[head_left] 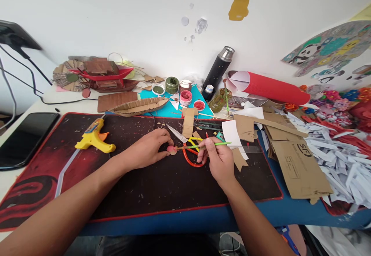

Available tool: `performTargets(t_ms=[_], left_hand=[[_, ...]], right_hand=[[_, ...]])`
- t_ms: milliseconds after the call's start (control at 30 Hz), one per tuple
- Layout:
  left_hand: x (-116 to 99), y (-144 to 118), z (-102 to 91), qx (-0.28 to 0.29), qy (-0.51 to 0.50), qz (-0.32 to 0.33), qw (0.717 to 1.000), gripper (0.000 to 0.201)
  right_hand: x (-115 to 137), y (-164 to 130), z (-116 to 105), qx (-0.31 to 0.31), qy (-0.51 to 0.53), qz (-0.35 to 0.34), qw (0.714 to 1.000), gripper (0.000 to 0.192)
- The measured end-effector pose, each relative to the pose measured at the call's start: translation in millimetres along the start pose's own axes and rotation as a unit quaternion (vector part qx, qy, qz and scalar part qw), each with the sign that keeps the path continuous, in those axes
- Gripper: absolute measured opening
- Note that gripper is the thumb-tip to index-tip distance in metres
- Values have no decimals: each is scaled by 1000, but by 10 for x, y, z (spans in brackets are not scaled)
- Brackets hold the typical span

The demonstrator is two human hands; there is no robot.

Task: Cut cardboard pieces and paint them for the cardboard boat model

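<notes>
My right hand [217, 159] is closed round a thin green paintbrush [223, 143], whose bristle end points left. That tip touches a small cardboard piece [173, 151], partly coated in pinkish red. The piece is pinched by its left edge between the fingertips of my left hand [153, 148]. Just behind both hands lie scissors [177, 134] with grey blades and a pair of red and yellow handles [191, 162], partly hidden by the brush and my right hand. An opened jar of red paint [186, 98] stands farther back, beside its paint-smeared lid [199, 105].
A yellow glue gun [97, 137] and a phone [27, 140] lie at the left. Behind them are a cardboard boat hull [139, 106] and a green paint jar [172, 85]. A black flask [218, 68] leans by the wall. Cardboard sheets [298, 167] and paper strips [344, 167] cover the right.
</notes>
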State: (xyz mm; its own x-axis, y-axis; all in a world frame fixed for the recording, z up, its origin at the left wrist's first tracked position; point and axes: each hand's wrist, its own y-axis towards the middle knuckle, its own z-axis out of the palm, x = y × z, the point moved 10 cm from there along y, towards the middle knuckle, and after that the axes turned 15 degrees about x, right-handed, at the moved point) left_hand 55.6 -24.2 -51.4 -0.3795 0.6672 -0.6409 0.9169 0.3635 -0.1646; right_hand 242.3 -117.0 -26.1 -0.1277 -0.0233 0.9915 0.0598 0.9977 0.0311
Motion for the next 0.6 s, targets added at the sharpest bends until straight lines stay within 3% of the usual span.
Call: performTargets(t_ms=[600], left_hand=[[-17,-6,-18,-8,2,2,1000,23]], right_hand=[[7,-40,9,14,-12,7,1000,54]])
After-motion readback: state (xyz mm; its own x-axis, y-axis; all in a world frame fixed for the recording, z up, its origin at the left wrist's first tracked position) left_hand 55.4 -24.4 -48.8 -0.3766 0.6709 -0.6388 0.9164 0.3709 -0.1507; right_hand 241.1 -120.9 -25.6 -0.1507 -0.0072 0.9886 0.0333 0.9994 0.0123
